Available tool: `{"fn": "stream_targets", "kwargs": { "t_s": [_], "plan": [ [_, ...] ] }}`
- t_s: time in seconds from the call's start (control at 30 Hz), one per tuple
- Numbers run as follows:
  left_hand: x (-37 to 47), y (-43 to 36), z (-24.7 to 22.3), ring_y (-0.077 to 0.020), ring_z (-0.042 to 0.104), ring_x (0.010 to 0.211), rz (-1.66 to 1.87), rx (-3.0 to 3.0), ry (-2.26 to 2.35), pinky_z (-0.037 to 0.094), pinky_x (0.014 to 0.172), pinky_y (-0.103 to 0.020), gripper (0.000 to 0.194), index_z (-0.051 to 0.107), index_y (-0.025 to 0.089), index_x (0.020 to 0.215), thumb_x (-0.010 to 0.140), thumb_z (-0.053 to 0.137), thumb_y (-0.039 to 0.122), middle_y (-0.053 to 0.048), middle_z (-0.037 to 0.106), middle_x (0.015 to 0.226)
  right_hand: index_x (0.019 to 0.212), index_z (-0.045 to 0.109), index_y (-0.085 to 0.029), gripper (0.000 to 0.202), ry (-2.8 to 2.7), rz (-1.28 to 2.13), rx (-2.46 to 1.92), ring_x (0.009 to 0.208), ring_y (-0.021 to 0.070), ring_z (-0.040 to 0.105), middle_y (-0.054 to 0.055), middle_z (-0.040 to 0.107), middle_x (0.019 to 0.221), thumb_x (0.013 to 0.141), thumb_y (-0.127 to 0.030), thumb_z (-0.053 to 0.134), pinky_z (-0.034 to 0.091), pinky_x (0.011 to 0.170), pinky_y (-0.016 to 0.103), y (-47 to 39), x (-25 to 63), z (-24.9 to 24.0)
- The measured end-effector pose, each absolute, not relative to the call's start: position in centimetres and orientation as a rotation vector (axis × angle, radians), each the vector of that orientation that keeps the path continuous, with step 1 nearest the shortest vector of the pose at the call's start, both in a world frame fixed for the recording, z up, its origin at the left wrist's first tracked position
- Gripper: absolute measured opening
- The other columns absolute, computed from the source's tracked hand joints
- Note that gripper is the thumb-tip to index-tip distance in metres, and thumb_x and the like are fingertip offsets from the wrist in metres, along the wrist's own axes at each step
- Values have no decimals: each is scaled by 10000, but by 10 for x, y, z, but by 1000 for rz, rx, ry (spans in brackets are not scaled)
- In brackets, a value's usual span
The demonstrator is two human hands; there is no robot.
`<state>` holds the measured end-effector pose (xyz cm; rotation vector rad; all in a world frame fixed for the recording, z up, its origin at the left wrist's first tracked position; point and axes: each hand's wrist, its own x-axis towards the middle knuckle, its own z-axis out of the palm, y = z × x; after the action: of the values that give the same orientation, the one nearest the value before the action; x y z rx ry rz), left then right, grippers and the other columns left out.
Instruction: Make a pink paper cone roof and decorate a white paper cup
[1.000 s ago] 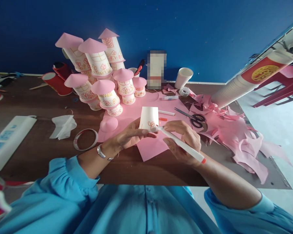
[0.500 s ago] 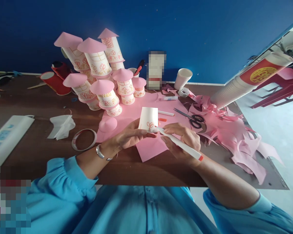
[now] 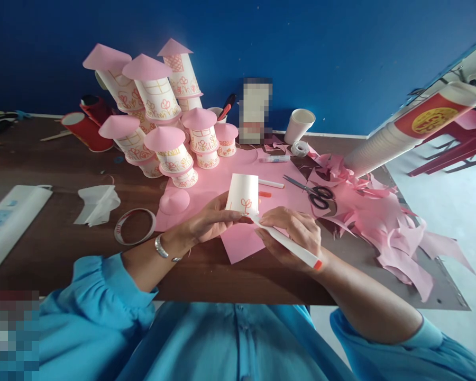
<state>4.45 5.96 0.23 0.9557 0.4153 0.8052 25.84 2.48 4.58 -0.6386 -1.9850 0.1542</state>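
Past my work I've got a pile of pink-roofed cup towers by the blue wall, scissors on pink paper scraps, a tape ring, and a long cup stack.

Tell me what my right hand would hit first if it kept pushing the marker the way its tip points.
Most likely the white paper cup: the right hand aims the marker up and to the left, and its tip sits at the cup's lower edge, which the left hand steadies. Whether it touches is hard to judge.
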Motion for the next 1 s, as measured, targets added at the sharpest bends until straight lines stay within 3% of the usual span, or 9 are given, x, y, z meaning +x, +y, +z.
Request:
{"fn": "stream_targets", "kwargs": {
  "t_s": [0.33, 0.8, 1.0],
  "plan": [
    [44, 61, 3, -325, 682, 1281, 775, 987, 374, 569, 1044, -440, 408, 687, 208, 1334, 928, 722, 221, -135, 778, 1215, 1043, 629, -216, 180, -2007, 168, -645, 697, 159, 763, 12, 758, 799, 925, -111, 716, 605, 625, 248, 24, 257, 44],
    [45, 60, 2, -326, 693, 1258, 787, 978, 377, 576, 1031, -436, 417, 698, 215, 1325, 911, 740, 247, -133, 780, 1208, 1051, 628, -227, 168, -2007, 167, -652, 693, 154, 759, 4, 755, 800, 939, -125, 700, 607, 621, 248, 24, 257, 46],
    [42, 59, 0, -267, 734, 1143, 803, 915, 424, 577, 1015, -389, 383, 714, 207, 1248, 873, 790, 233, -110, 774, 1215, 1043, 626, -206, 184, -1955, 181, -636, 713, 165, 764, 34, 762, 815, 914, -105, 711, 636, 648, 259, 23, 260, 50]
  ]
}}
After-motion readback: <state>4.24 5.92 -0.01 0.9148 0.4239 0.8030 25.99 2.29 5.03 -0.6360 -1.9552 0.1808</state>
